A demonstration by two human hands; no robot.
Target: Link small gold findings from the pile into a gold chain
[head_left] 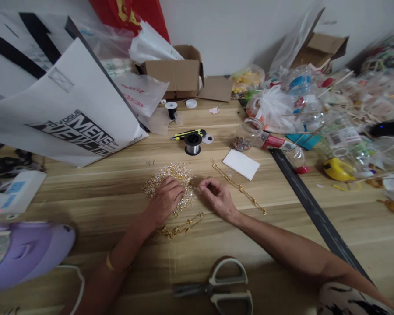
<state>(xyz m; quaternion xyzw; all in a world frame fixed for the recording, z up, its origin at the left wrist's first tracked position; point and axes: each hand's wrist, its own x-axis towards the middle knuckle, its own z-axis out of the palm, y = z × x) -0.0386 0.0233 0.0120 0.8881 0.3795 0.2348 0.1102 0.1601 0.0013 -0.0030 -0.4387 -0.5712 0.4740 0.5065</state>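
Note:
My left hand (167, 197) rests on a loose pile of small gold and silver beads (174, 171), its fingers bent down and pressed together among them. What those fingertips hold, if anything, is hidden. Just right of the pile, my right hand (218, 197) makes a pinch with thumb and forefinger, on something too small and thin to name. A gold bracelet-like chain (185, 226) lies in front of the pile, partly beside my left wrist. Another gold chain (240, 188) stretches diagonally behind and right of my right hand.
Scissors (216, 286) lie near the front edge. Behind the beads are a wire spool (192, 144), a yellow cutter knife (188, 134), a black thread spool (171, 111), a white card (241, 164) and a bead jar (248, 134). A purple iron (29, 253) and white bag (65, 105) stand left.

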